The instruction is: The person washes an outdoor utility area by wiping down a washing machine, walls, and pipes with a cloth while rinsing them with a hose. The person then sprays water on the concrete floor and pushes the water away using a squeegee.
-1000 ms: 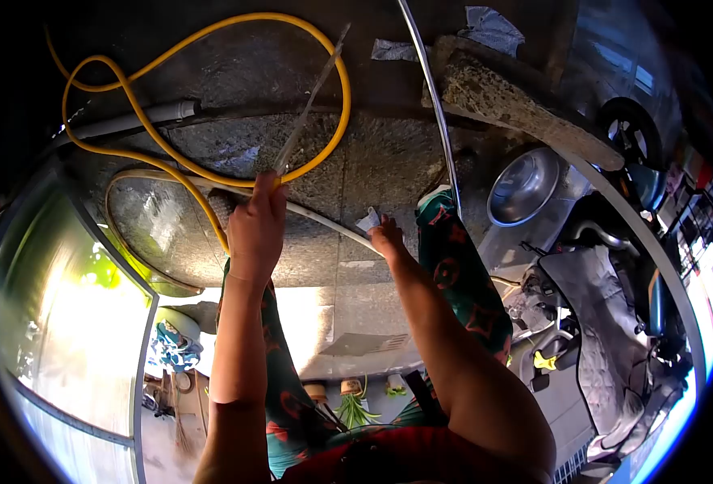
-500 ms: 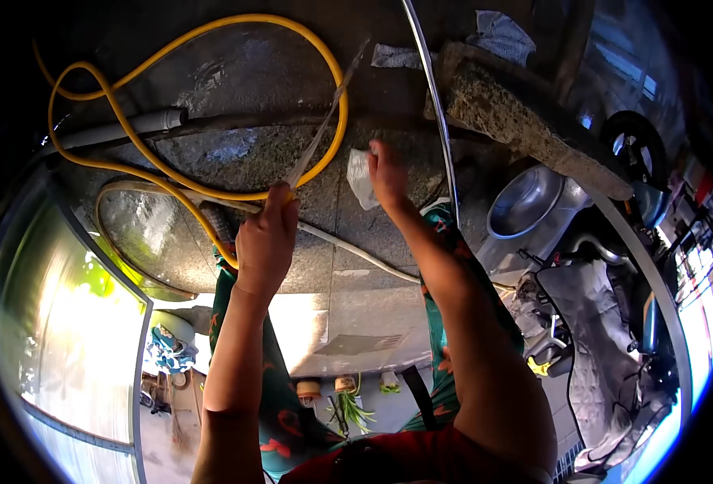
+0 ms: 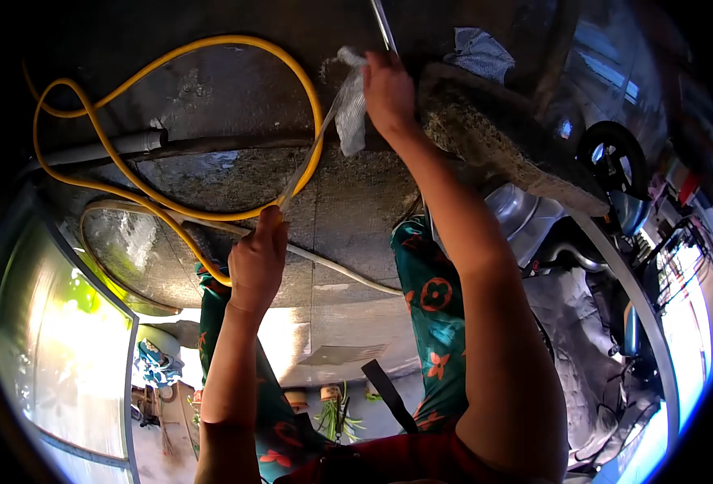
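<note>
The left hand (image 3: 258,256) is wrapped around the end of the long, looped, flexible yellow hose (image 3: 314,97), probably to aim the thin, clear water stream (image 3: 301,169) at the limp, pale grey fabric cloth (image 3: 351,121), which hangs beside the hose's loop from the right hand (image 3: 388,93). The right arm reaches beyond the left, fingers bunched on the cloth, their tips partly hidden; the left fingers curl snugly around the hose

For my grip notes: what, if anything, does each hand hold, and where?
The left hand holds a long flexible yellow hose near its spouting end. The right hand holds a pale striped cloth; the exact place cannot be told.
</note>
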A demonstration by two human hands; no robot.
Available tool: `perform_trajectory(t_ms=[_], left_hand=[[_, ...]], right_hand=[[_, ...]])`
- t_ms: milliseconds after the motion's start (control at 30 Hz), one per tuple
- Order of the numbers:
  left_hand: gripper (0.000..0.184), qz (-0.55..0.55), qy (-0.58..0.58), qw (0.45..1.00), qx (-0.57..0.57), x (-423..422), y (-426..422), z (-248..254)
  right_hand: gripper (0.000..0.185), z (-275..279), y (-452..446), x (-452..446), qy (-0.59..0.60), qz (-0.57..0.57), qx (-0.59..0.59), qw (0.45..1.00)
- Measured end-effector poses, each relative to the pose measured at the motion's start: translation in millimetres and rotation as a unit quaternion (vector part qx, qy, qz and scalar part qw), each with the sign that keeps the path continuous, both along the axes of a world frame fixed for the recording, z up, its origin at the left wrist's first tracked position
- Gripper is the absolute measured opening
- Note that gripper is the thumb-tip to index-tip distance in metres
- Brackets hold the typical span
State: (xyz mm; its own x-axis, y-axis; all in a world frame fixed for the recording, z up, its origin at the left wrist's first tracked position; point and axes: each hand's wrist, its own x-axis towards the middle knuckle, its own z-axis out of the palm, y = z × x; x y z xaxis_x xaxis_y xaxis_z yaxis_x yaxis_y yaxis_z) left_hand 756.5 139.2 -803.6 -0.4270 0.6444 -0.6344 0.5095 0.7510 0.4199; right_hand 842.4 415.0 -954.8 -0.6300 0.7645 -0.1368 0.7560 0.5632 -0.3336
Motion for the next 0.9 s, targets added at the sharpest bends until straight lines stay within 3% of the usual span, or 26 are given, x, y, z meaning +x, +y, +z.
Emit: perform_trajectory(t_ms=[100,167,233,300,367,433,567,633,700,767,800,867,900], left_hand=[[0.027,0.006,0.001,1.000,0.005,1.4,1.6,-3.9],[0.028,0.009,0.005,1.000,0.011,1.7,2.7,-6.6],[0.028,0.013,-0.003,1.000,0.008,1.5,5.8,-7.2],[0.027,0.016,-0.007,1.000,-0.006,-0.8,9.8,-6.3],[0.026,0.026,-0.007,0.999,0.019,-1.8,10.0,-8.3],[0.026,0.038,-0.006,0.999,0.026,-2.7,10.7,-9.1],[0.025,0.043,-0.011,0.998,0.035,-2.3,12.4,-5.7],[0.024,0.047,-0.011,0.998,0.039,-3.8,13.1,-4.9],[0.023,0.054,-0.022,0.998,0.031,-4.4,15.0,-3.2],[0.023,0.052,-0.023,0.998,0.040,-2.7,18.4,-2.8],[0.023,0.052,-0.023,0.997,0.045,-2.2,20.1,-1.4],[0.024,0.045,-0.025,0.997,0.064,-1.9,24.1,2.3],[0.024,0.040,-0.026,0.996,0.073,-2.1,25.4,5.4]], right_hand=[[0.025,10.2,67.1,0.9,-0.022,-0.065,0.097,0.993],[0.025,-14.5,114.3,17.5,-0.047,-0.173,0.080,0.981],[0.029,-50.5,156.6,35.0,-0.145,-0.348,-0.132,0.917],[0.034,-129.8,195.7,75.8,-0.216,-0.468,-0.068,0.854],[0.039,-139.1,192.6,83.5,-0.276,-0.490,-0.062,0.824],[0.043,-71.7,170.1,65.7,-0.322,-0.418,-0.112,0.842],[0.052,-139.5,196.0,88.9,-0.307,-0.322,-0.187,0.876],[0.047,-169.3,204.8,99.8,-0.303,-0.279,-0.137,0.901],[0.036,-136.8,177.7,84.9,-0.227,-0.281,-0.034,0.932],[0.042,-122.2,162.1,66.3,-0.042,-0.341,-0.056,0.938],[0.037,-85.3,139.8,42.2,0.047,-0.333,-0.013,0.942],[0.032,-55.7,109.6,16.9,0.242,-0.243,0.074,0.936],[0.034,-22.1,91.0,2.9,0.299,-0.208,0.022,0.931]])
